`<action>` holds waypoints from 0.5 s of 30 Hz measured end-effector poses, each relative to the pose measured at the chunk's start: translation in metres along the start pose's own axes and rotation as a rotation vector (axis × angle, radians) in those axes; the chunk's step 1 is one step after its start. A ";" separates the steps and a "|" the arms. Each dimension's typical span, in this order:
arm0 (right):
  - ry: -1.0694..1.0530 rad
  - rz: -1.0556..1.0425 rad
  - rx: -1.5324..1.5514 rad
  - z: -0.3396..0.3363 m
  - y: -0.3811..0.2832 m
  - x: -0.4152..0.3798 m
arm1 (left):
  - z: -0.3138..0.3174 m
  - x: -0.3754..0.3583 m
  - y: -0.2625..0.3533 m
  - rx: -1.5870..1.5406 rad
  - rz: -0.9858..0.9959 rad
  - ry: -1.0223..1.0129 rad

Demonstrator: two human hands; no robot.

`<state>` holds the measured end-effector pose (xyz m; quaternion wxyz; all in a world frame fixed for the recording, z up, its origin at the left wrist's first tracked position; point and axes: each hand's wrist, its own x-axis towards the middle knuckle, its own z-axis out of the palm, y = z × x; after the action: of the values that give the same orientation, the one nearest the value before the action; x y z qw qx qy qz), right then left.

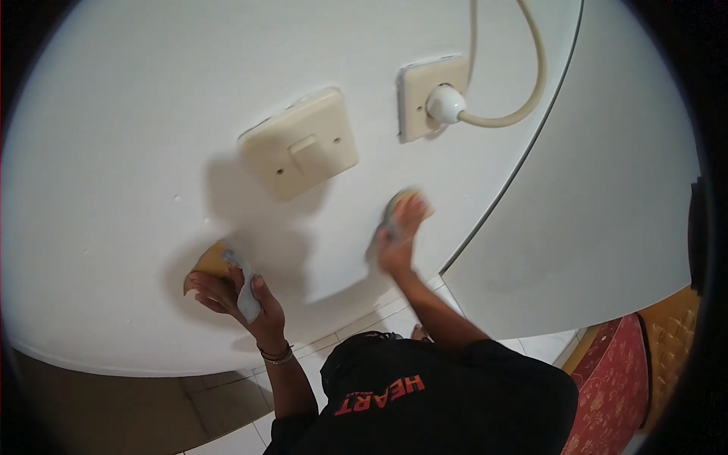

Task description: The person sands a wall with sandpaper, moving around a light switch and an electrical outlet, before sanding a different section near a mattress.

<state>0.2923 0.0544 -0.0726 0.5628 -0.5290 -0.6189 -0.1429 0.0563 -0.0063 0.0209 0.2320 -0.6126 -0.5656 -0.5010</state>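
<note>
My left hand (235, 296) rests against the white wall (114, 152), gripping a folded piece of tan sandpaper (208, 262) with a grey back. My right hand (398, 231) is higher and to the right, pressing another piece of sandpaper (402, 201) flat on the wall; this hand is blurred. A cream light switch (299, 144) sits on the wall between and above the two hands.
A cream socket (421, 95) with a white plug (446, 105) and a looping cable (535, 76) sits at upper right. A wall corner edge (516, 174) runs just right of my right hand. White floor tiles (227, 394) and a red patterned carpet (614, 387) lie below.
</note>
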 end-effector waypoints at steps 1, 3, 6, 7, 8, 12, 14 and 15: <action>0.179 0.140 0.112 -0.012 0.008 0.032 | -0.002 -0.002 -0.001 0.017 0.037 -0.018; 0.293 0.728 0.459 -0.046 0.047 0.093 | -0.003 -0.006 -0.003 0.005 0.045 -0.049; 0.517 0.629 0.595 -0.071 0.050 0.133 | -0.001 -0.009 -0.007 -0.008 0.072 -0.041; 0.373 0.778 0.523 -0.063 0.034 0.121 | 0.000 -0.009 -0.008 -0.002 0.092 -0.027; 0.230 0.921 0.447 -0.048 0.014 0.104 | 0.001 -0.008 -0.009 -0.009 0.090 -0.026; -0.172 0.003 0.015 0.019 -0.082 -0.032 | 0.002 -0.009 -0.008 -0.059 0.032 -0.029; -0.073 -0.200 -0.045 0.023 -0.037 -0.040 | 0.002 -0.012 -0.011 -0.094 0.016 -0.051; 0.112 -0.007 -0.030 0.014 -0.019 -0.015 | 0.000 -0.010 -0.012 -0.071 0.015 -0.073</action>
<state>0.2661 0.0504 -0.0817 0.5881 -0.5263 -0.5861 -0.1833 0.0466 -0.0085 0.0085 0.1934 -0.6424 -0.5510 -0.4963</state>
